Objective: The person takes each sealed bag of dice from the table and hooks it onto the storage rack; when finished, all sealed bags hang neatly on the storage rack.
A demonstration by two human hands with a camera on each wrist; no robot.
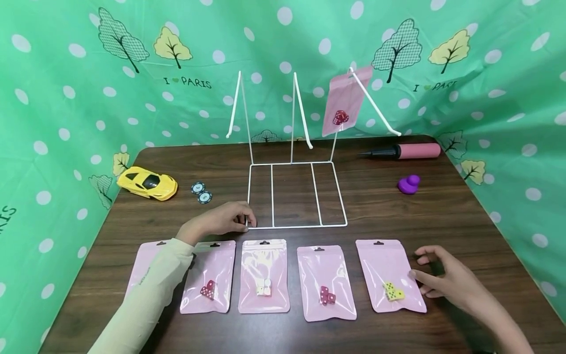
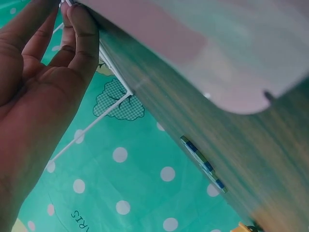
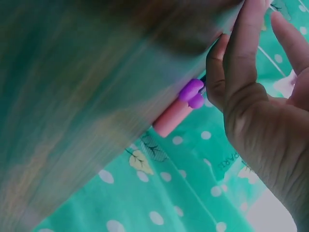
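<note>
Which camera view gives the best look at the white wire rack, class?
The head view: the whole white wire rack shows, base and upright prongs, with the left hand holding its front corner. The left wrist view shows only a few wires by the fingers; the right wrist view shows only a faint wire.
</note>
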